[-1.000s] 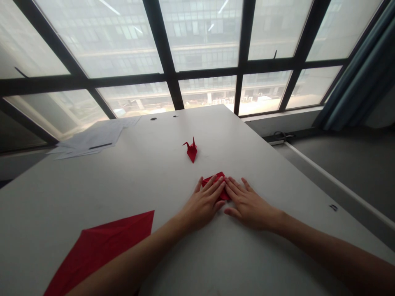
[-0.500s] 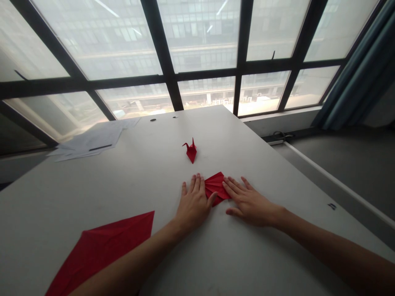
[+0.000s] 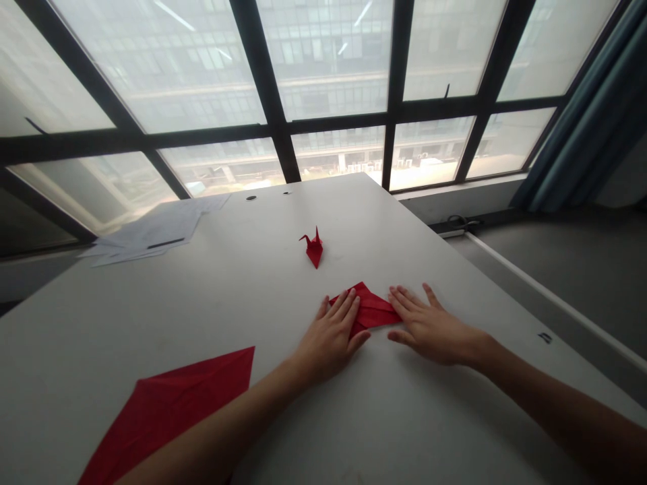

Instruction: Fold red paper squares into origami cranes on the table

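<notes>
A folded sheet of red origami paper (image 3: 377,310) lies flat on the white table under both my hands. My left hand (image 3: 333,333) presses on its left part, palm down with the fingers stretched out, hiding some of the paper. At the paper's right tip rest the fingertips of my right hand (image 3: 429,327), with the fingers extended and the thumb apart. Just beyond the hands stands a finished red paper crane (image 3: 314,250). A larger red paper sheet (image 3: 176,404) with crease lines lies at the lower left, partly covered by my left forearm.
White paper sheets (image 3: 151,225) lie at the table's far left with a dark pen (image 3: 166,243) on top. The white table (image 3: 227,303) reaches toward the framed windows. Its right edge slopes past a small dark mark (image 3: 544,337). A blue curtain (image 3: 581,135) hangs at right.
My right hand has slid to the right along the paper, and my left hand has shifted right over its middle. The paper's right side now shows stretched out farther.
</notes>
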### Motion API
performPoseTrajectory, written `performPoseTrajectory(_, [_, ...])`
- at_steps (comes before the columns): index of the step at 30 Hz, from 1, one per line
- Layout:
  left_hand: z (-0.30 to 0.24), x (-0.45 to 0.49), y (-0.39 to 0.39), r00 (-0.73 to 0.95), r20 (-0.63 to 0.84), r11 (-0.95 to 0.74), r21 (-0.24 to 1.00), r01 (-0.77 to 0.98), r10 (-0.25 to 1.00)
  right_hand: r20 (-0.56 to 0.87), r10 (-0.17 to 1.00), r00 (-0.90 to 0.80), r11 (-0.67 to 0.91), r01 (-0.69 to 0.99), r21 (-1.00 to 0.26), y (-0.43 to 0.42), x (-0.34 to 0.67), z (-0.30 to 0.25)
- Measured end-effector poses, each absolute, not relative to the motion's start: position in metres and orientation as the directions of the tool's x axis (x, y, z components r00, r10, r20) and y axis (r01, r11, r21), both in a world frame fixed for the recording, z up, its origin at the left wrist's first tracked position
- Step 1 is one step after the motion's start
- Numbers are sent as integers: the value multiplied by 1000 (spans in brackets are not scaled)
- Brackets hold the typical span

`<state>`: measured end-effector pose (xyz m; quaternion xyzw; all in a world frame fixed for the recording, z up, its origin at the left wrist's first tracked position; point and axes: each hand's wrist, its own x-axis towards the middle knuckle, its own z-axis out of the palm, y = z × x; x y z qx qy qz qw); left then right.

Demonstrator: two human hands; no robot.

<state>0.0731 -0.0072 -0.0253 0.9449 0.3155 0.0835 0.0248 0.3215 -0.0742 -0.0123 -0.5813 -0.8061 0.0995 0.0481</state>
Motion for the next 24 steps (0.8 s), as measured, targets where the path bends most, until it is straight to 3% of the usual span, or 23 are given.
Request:
performPoseTrajectory(3, [-24, 74, -7, 790, 124, -799, 101, 592, 601, -41, 988, -148, 139, 976, -170, -72, 335, -10])
performPoseTrajectory(6, [-24, 73, -6, 793, 127, -803, 103, 587, 596, 114, 993, -33, 50, 988, -148, -64, 332, -10])
performPoseTrajectory(8, [-25, 73, -6, 793, 133, -804, 103, 585, 594, 203, 978, -40, 77, 981, -178, -61, 321, -9])
performPoseTrajectory(11, [-25, 73, -6, 793, 130, -804, 99, 587, 595, 258, 946, -197, 253, 946, -204, -65, 298, -9])
performPoseTrajectory(15, [-26, 73, -6, 794, 138, -806, 91, 585, 592, 181, 900, -396, 429, 879, -210, -79, 273, -18])
performPoseTrajectory(24, [-26, 75, -10, 724, 183, -742, 50, 668, 665, 87, 956, -279, 291, 934, -207, -82, 272, -29])
